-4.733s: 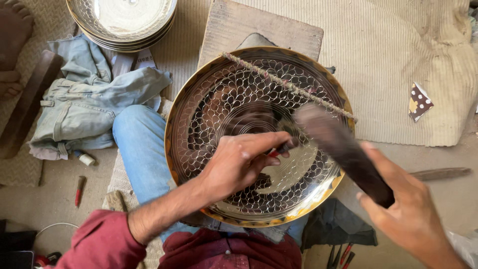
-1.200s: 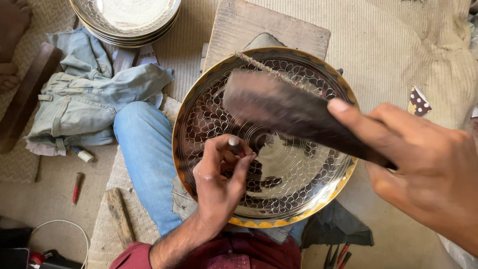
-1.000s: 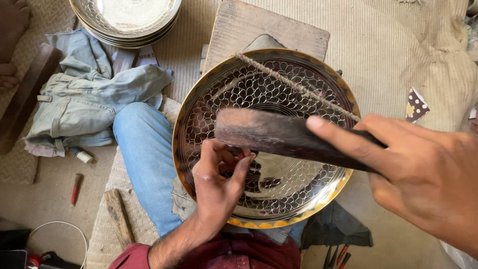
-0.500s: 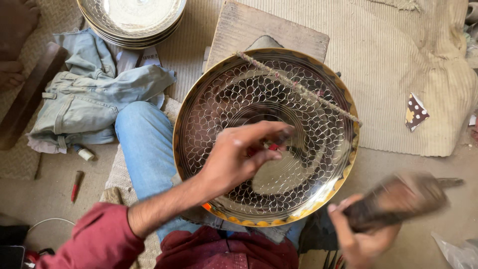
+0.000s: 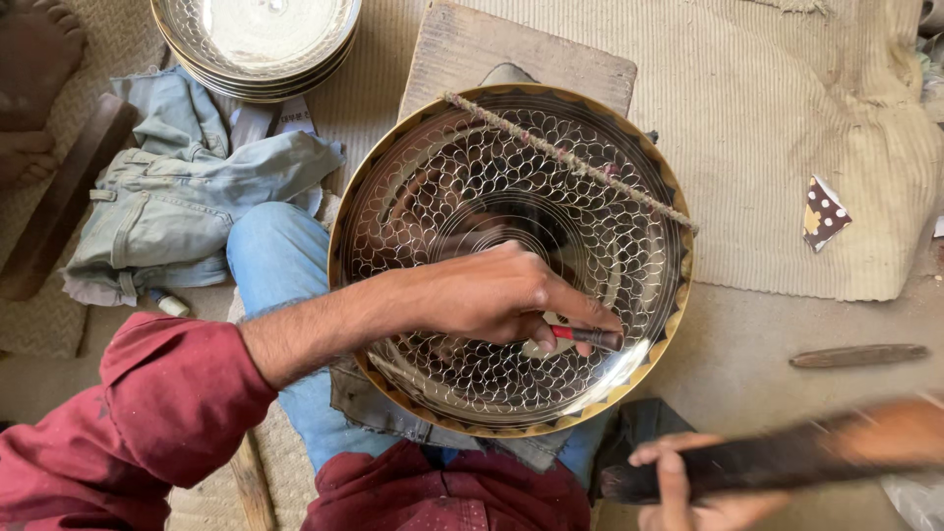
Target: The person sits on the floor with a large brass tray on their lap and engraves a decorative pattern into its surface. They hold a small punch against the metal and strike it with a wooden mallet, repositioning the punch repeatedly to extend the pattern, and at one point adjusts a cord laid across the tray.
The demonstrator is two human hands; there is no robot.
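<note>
Resting across my lap, the big engraved brass tray (image 5: 442, 197) with its scale pattern fills the middle, a twisted cord (image 5: 570, 162) stretched over its top. A stack of similar trays (image 5: 256, 39) sits beyond my knee. My right hand (image 5: 688, 482) grips a dark, blurred mallet (image 5: 777, 457). My left hand (image 5: 492, 295) pinches a small red-handled chisel (image 5: 587, 336), tip against the tray's lower right.

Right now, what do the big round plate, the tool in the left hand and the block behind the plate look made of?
Plate: polished metal, seemingly brass-rimmed, mirror-bright with a chased scale pattern. Tool held by the left hand: dark metal tip, red shank; probably steel. Block: raw, worn wood, visible grain.
</note>
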